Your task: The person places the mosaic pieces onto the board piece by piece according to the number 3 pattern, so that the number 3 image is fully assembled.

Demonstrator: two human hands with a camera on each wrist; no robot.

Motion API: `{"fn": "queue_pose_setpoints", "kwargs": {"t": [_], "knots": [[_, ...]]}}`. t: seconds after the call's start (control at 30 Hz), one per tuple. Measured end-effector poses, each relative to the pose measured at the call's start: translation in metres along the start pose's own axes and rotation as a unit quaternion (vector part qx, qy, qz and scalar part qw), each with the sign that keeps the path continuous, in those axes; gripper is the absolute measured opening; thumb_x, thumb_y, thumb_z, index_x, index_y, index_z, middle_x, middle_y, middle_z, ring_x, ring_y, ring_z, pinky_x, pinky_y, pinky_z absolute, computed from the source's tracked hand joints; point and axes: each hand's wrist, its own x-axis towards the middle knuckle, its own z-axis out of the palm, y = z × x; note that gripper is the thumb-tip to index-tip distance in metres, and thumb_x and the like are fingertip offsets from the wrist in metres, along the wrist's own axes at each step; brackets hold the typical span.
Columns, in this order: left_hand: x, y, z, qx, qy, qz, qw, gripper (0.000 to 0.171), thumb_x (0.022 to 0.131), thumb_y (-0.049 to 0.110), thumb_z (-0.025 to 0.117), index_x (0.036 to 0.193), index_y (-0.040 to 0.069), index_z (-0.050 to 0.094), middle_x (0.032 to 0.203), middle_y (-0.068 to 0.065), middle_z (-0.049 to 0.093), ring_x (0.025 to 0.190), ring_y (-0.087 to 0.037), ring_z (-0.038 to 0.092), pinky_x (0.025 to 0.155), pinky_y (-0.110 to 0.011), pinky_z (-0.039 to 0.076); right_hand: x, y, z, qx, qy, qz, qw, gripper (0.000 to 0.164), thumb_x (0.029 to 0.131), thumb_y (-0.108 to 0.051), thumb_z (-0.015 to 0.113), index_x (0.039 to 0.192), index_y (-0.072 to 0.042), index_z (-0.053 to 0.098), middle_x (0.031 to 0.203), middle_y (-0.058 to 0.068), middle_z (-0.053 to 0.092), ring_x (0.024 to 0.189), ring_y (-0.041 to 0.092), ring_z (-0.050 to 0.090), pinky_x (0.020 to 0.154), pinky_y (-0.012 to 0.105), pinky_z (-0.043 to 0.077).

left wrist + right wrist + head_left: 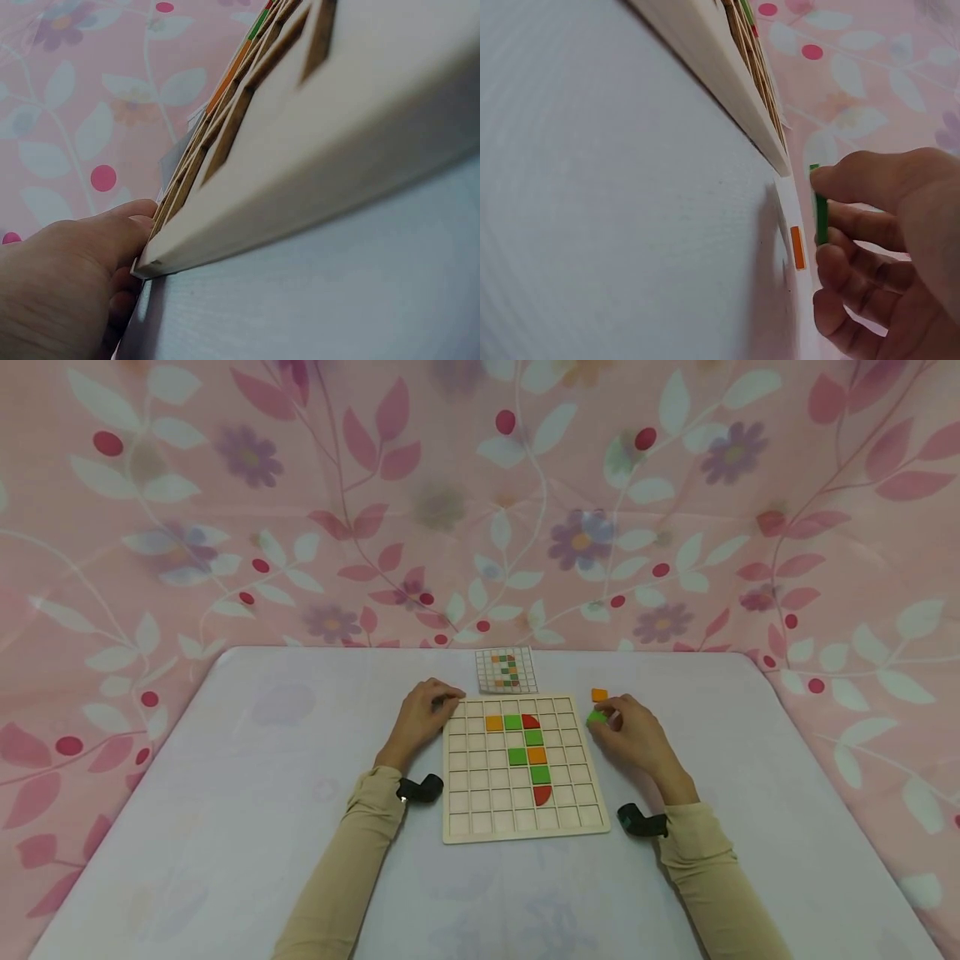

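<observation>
A cream grid board (469, 817) lies flat in front of me, with several orange, green and red tiles set in its squares. At its far left corner my left hand (420, 717) grips the edge, fingers curled; the left wrist view shows this hand (71, 274) close against the corner. To the right of the board, my right hand (636, 739) pinches a green square tile (597, 717) between thumb and fingers. The right wrist view shows that green tile (822, 217) edge-on, raised off the table. An orange tile (599, 695) lies just beyond the right hand.
Behind the board is a small card (486, 672) printed with a grid and a coloured pattern. A white cloth covers the table (270, 760), and a pink floral curtain (480, 527) hangs behind its far edge. Each wrist bears a black camera mount.
</observation>
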Motion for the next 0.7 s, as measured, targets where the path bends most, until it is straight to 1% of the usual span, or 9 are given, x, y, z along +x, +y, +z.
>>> {"fn": "queue_pose_setpoints", "kwargs": {"t": [0.17, 0.37, 0.47, 0.57, 0.7], "knots": [[0.000, 0.001, 0.000, -0.001, 0.000, 0.003, 1.0000, 0.016, 0.092, 0.016, 0.062, 0.103, 0.014, 0.073, 0.102, -0.006, 0.066, 0.092, -0.022, 0.057, 0.082, -0.040, 0.045, 0.001, -0.003, -0.001, 0.001, 0.024, -0.014, 1.000, 0.027, 0.083, -0.019, 0.070, 0.102, 0.000, 0.066, 0.092, 0.012, 0.060, 0.074, 0.020, 0.056, 0.061, 0.028, 0.041], [0.001, 0.001, -0.001, 0.001, 0.006, 0.015, 0.9999, 0.016, 0.091, 0.016, 0.062, 0.102, 0.013, 0.073, 0.101, -0.007, 0.067, 0.092, -0.023, 0.058, 0.082, -0.040, 0.046, 0.002, -0.008, -0.003, 0.007, 0.032, -0.026, 0.999, 0.024, 0.083, -0.019, 0.070, 0.099, -0.001, 0.066, 0.091, 0.011, 0.061, 0.072, 0.018, 0.055, 0.060, 0.027, 0.040], [0.001, 0.001, -0.001, 0.002, 0.005, 0.014, 0.9999, 0.016, 0.091, 0.016, 0.062, 0.102, 0.013, 0.073, 0.101, -0.007, 0.067, 0.092, -0.022, 0.058, 0.082, -0.040, 0.046, 0.001, -0.010, -0.005, 0.016, 0.023, -0.027, 0.999, 0.023, 0.084, -0.019, 0.069, 0.099, -0.002, 0.066, 0.090, 0.010, 0.061, 0.073, 0.018, 0.055, 0.059, 0.027, 0.040], [0.001, 0.001, 0.000, 0.003, 0.004, 0.011, 0.9999, 0.016, 0.091, 0.017, 0.062, 0.102, 0.014, 0.073, 0.101, -0.006, 0.066, 0.092, -0.022, 0.058, 0.082, -0.040, 0.046, 0.000, -0.013, -0.005, 0.026, 0.005, -0.026, 0.999, 0.024, 0.083, -0.020, 0.069, 0.100, -0.003, 0.067, 0.089, 0.009, 0.061, 0.073, 0.018, 0.055, 0.059, 0.026, 0.041], [0.000, 0.001, 0.000, -0.001, 0.004, 0.007, 1.0000, 0.016, 0.091, 0.017, 0.062, 0.102, 0.014, 0.073, 0.101, -0.006, 0.066, 0.091, -0.022, 0.057, 0.081, -0.040, 0.046, -0.001, -0.016, -0.004, 0.036, -0.019, -0.026, 0.999, 0.024, 0.084, -0.020, 0.070, 0.101, -0.003, 0.066, 0.088, 0.008, 0.060, 0.075, 0.018, 0.055, 0.061, 0.026, 0.044]]}}
